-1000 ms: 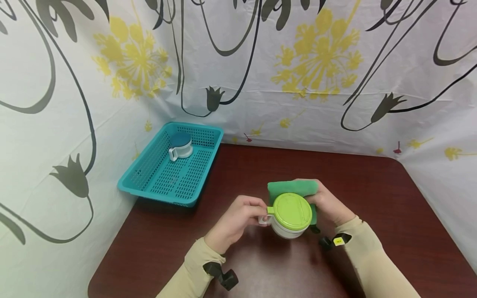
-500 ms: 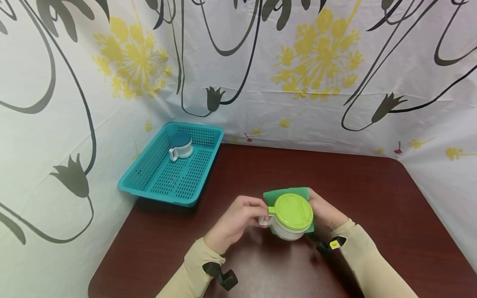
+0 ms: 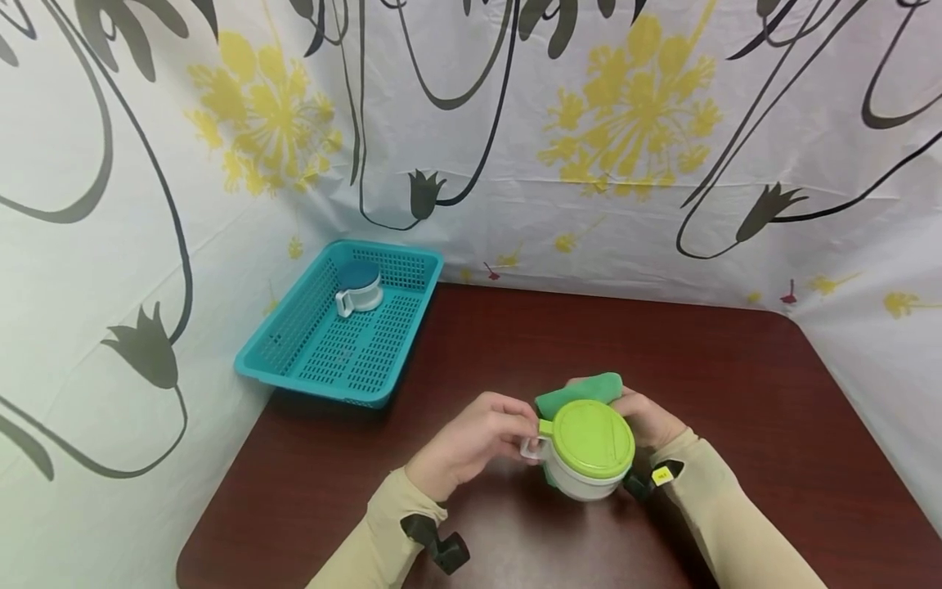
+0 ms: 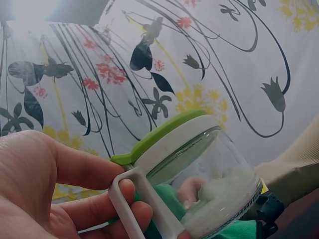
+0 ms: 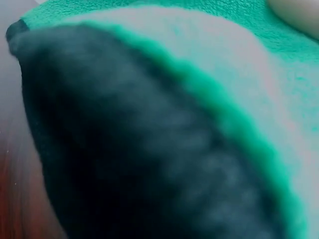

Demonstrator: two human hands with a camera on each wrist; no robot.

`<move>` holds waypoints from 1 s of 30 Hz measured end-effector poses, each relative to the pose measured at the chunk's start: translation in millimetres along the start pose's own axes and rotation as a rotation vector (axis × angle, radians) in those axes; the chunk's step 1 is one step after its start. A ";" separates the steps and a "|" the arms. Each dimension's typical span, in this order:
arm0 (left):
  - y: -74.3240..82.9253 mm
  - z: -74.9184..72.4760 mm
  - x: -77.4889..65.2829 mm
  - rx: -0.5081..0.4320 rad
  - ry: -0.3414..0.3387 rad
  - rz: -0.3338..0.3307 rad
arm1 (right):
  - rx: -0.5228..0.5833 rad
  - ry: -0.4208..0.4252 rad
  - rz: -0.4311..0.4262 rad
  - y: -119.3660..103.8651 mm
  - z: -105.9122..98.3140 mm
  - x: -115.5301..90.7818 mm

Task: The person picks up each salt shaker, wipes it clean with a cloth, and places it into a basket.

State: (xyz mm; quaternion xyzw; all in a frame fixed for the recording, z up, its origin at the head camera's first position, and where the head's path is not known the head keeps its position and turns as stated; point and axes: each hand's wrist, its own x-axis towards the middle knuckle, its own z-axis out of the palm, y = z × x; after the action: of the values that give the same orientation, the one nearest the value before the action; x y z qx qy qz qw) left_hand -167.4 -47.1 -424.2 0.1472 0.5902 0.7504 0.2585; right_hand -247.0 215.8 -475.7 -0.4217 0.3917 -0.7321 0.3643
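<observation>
In the head view my left hand (image 3: pixel 482 438) grips a seasoning jar (image 3: pixel 593 442) with a lime-green lid. The left wrist view shows its clear glass body (image 4: pixel 227 159), with white contents at the bottom, and my fingers curled through the white handle (image 4: pixel 125 206). The jar is tilted above the table. My right hand (image 3: pixel 651 419) holds a green cloth (image 3: pixel 580 394) around the far side and underside of the jar, its fingers partly hidden behind it. Blurred cloth (image 5: pixel 294 74) fills much of the right wrist view.
A turquoise plastic basket (image 3: pixel 294 378) stands at the back left of the dark red table (image 3: pixel 706 352). Inside sits another jar with a blue lid (image 3: pixel 358 275) and white handle. A patterned curtain (image 3: pixel 486 147) hangs behind the table.
The jar has shifted slightly right and toward me, still in my left hand. My right hand has moved the cloth back and forth around the jar's side. The basket has stayed put.
</observation>
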 end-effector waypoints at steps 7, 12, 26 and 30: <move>-4.2 0.4 2.2 -0.005 -0.024 -0.013 | -0.091 0.010 -0.038 -11.9 6.8 8.5; -6.4 -0.1 3.5 -0.006 -0.032 -0.006 | -0.185 0.033 -0.054 -24.5 7.9 11.9; -8.7 -1.0 4.4 -0.014 -0.024 0.014 | -0.298 0.143 -0.054 -47.7 15.0 9.9; -9.8 -2.0 4.4 -0.014 -0.017 0.011 | -0.267 0.188 -0.033 -39.8 16.5 5.0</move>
State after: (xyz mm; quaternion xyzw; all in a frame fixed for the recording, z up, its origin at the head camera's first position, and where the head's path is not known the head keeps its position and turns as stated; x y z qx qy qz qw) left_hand -170.0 -44.6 -434.5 0.1552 0.5820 0.7545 0.2605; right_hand -242.1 224.1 -433.4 -0.4025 0.5110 -0.7156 0.2545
